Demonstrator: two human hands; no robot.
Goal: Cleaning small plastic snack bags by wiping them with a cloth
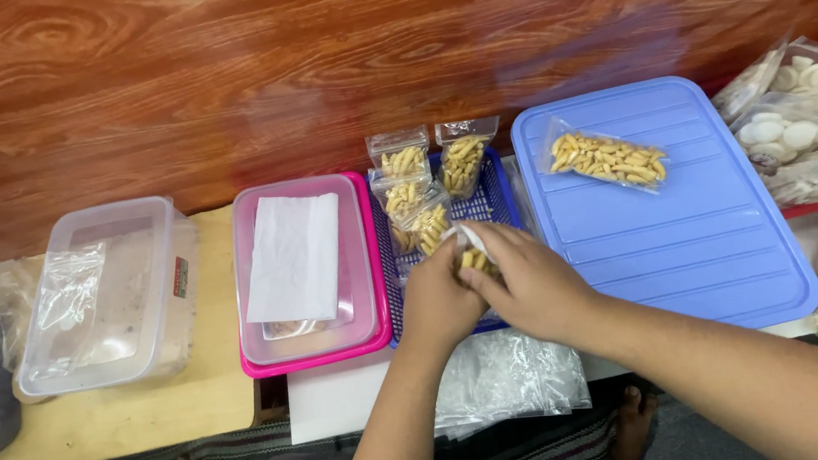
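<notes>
— What do we have laid out, biggest first?

— The worktop [118, 423] carries a blue lid [689, 233] on the right, with one filled bag [607, 159] lying flat on it, long axis running left to right and a little downward. Left of that sits a blue basket [499, 201], then a pink-rimmed box [305, 270] with a white paper on its lid, then a clear tub [106, 299].

— And inside the basket?

— A few small packets [420, 184] of pale yellow snack sticks stand upright at the far side, leaning on each other. Below the basket's near edge lies a stack of empty clear bags [508, 375].

— Where is the packet we are working on?

— Right between our hands, over the near half of the basket (so the standing packets lie straight ahead, just beyond our fingers). The small pouch [473, 257] sits nearly upright, its long axis pointing away from us, its white top edge showing above the fingers.

— Which hand is nearer?

— Both touch it. Our left hand [436, 302] cups it from the left, and our right hand [534, 283] comes across from the right and covers most of it.

— And the grip?

— Both hands are curled closed around the pouch, right fingers pinching near its top. We cannot tell whether the top is sealed, since the fingers hide it.
</notes>
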